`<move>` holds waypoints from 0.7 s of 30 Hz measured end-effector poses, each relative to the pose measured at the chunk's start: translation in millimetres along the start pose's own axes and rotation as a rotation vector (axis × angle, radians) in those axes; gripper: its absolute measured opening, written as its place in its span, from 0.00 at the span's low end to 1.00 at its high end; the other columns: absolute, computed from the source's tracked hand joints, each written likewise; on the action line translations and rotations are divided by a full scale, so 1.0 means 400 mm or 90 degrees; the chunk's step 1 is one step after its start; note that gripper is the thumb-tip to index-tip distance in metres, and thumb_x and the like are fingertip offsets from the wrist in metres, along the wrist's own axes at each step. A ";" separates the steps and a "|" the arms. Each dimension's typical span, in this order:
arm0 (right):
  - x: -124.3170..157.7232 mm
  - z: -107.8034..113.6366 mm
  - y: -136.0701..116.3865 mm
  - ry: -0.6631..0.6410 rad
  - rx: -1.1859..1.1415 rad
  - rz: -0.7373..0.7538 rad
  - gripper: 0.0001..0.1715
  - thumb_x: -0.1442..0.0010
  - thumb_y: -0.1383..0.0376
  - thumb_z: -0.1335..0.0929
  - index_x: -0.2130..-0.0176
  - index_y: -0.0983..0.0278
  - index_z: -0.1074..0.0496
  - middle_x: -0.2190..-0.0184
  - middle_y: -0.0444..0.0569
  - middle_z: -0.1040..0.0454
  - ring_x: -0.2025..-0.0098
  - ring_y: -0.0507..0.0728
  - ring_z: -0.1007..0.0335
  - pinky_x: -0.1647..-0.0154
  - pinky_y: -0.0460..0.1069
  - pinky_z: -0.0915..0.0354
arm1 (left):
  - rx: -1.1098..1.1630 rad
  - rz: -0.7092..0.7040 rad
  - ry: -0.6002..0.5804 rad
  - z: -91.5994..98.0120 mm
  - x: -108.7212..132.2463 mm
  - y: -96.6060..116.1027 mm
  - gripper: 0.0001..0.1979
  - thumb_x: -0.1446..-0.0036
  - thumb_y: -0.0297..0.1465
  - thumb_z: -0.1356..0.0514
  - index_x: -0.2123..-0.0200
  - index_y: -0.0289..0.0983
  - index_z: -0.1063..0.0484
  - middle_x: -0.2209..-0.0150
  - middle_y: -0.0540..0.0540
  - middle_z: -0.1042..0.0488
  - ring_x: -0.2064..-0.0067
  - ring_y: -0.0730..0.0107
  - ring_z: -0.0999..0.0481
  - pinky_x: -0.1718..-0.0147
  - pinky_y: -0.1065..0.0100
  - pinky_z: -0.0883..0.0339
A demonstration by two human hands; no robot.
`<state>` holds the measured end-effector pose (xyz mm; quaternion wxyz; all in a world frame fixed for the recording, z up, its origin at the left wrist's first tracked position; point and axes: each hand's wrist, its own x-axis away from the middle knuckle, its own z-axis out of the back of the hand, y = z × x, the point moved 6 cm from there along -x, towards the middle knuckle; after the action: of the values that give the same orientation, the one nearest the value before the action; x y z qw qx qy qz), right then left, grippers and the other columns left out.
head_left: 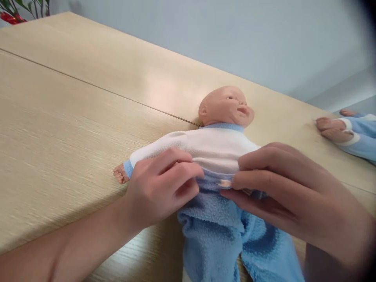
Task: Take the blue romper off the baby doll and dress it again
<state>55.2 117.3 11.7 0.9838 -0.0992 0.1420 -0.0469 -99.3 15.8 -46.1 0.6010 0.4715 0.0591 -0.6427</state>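
A baby doll (pixel 226 107) lies on its back on the wooden table (pixel 73 117), head toward the wall. It wears a white fleece top (pixel 211 147) with blue cuffs and blue fleece trousers (pixel 223 239). My left hand (pixel 161 186) is closed, pinching the fabric at the doll's waist on its left side. My right hand (pixel 282 188) is also closed, its fingers pinching the waistband and the hem of the white top from the right. The doll's bare hand (pixel 120 174) pokes out of the sleeve beside my left hand.
At the right edge lies part of a second doll (pixel 349 135) in blue clothing with white cuffs, its bare feet pointing left. A plant with red and green leaves (pixel 17 9) stands at the far left corner. A seam (pixel 88 84) runs across the tabletop.
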 end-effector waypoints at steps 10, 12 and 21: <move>-0.010 0.021 -0.006 0.029 -0.024 -0.004 0.02 0.35 0.63 0.27 0.60 0.54 0.23 0.65 0.45 0.22 0.65 0.58 0.27 0.64 0.55 0.31 | 0.069 0.058 -0.014 -0.009 -0.004 -0.012 0.09 0.41 0.23 0.38 0.62 0.44 0.28 0.61 0.52 0.21 0.65 0.71 0.21 0.66 0.68 0.23; -0.012 0.023 -0.004 0.036 -0.022 -0.008 0.02 0.35 0.62 0.27 0.60 0.53 0.23 0.65 0.45 0.22 0.65 0.58 0.27 0.63 0.55 0.30 | 0.073 0.085 -0.033 -0.019 -0.001 -0.022 0.08 0.41 0.24 0.38 0.61 0.43 0.29 0.62 0.52 0.21 0.66 0.72 0.21 0.67 0.68 0.24; -0.036 -0.012 0.067 0.031 0.007 -0.109 0.05 0.33 0.60 0.30 0.61 0.59 0.25 0.65 0.49 0.22 0.63 0.59 0.25 0.63 0.54 0.32 | 0.021 0.189 -0.196 -0.066 0.019 -0.045 0.04 0.37 0.26 0.41 0.59 0.41 0.30 0.62 0.49 0.23 0.62 0.65 0.22 0.62 0.63 0.28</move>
<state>41.7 144.4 5.5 0.9730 -0.1042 0.1564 -0.1337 -98.8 32.2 -74.6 0.6833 0.3812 -0.1142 -0.6122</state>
